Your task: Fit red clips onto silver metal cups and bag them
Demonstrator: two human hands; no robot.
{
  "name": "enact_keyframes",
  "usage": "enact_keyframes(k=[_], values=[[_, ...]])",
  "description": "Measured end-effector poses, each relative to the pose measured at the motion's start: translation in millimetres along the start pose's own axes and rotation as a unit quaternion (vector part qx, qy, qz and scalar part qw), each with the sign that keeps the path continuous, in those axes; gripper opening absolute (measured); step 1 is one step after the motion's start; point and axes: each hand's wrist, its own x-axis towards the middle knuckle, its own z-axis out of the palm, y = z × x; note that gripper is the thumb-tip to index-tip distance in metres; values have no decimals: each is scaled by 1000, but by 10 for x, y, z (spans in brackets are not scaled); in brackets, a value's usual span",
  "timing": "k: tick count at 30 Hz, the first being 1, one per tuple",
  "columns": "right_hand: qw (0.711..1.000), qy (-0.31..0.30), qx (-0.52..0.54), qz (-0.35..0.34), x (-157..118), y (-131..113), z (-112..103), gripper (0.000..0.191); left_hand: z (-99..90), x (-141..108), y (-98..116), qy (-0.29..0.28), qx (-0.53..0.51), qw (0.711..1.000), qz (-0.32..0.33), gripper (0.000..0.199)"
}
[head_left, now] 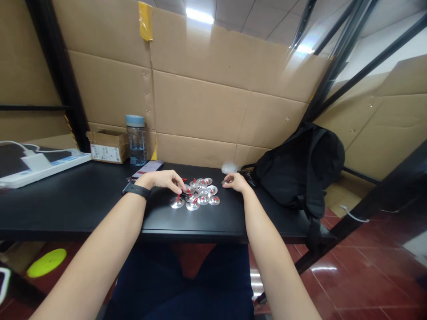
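Note:
A cluster of several small silver finger cymbals (203, 197) with red loops lies on the black tabletop (196, 224), some overlapping. At the left side of the cluster, my left hand (167, 180) has its fingers bent in a pinch on a finger cymbal (189, 190); the fingertips partly cover its edge. One more finger cymbal (177, 202) lies flat just below those fingers. To the right of the cluster, my right hand (236, 182) is closed, thumb and fingers pinching a small finger cymbal (225, 182) seen nearly edge-on.
Behind my left hand lie a phone (148, 168), a water bottle (136, 142) and a small cardboard box (108, 146). A white power strip (63, 165) runs along the left. A black backpack (296, 164) and a blurry clear plastic piece (229, 168) are at right. Cardboard panels (213, 106) wall the back.

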Motion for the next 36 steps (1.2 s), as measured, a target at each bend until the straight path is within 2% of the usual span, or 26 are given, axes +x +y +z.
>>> enact_keyframes(k=[4, 11, 16, 19, 21, 22, 24, 26, 27, 29, 31, 36], values=[[1000, -6, -22, -1, -10, -16, -14, 31, 20, -42, 52, -22, 10, 1000, 0, 38], [999, -18, -44, 5, -29, -68, -20, 27, 14, -24, -22, -51, 11, 998, -26, 28], [999, 20, -30, 9, -20, -91, -6, 28, 6, -25, -34, -51, 24, 998, -20, 26], [999, 45, -27, 6, -29, -201, -20, 28, -3, -54, -1, -63, 3, 998, 8, 29], [999, 34, 4, -15, -62, -365, -11, 29, -6, -72, 37, -64, -27, 997, 35, 31], [998, 11, 44, -41, -88, -472, 8, 31, -3, -73, 60, -52, -37, 997, 51, 32], [979, -77, 156, -107, -152, -708, 84, 38, 19, -43, 111, 3, -42, 995, 87, 33], [952, -144, 222, -156, -214, -924, 200, 44, 72, 38, 159, 91, -28, 988, 119, 33], [946, -152, 231, -168, -237, -1008, 264, 44, 109, 96, 179, 137, -16, 982, 128, 33], [944, -138, 238, -181, -259, -1107, 379, 44, 196, 226, 210, 236, 3, 963, 129, 31], [951, -102, 230, -182, -250, -1123, 451, 46, 286, 348, 235, 302, 15, 945, 127, 29], [974, -51, 138, -171, -223, -1042, 422, 50, 432, 485, 308, 379, 49, 917, 118, 22]])
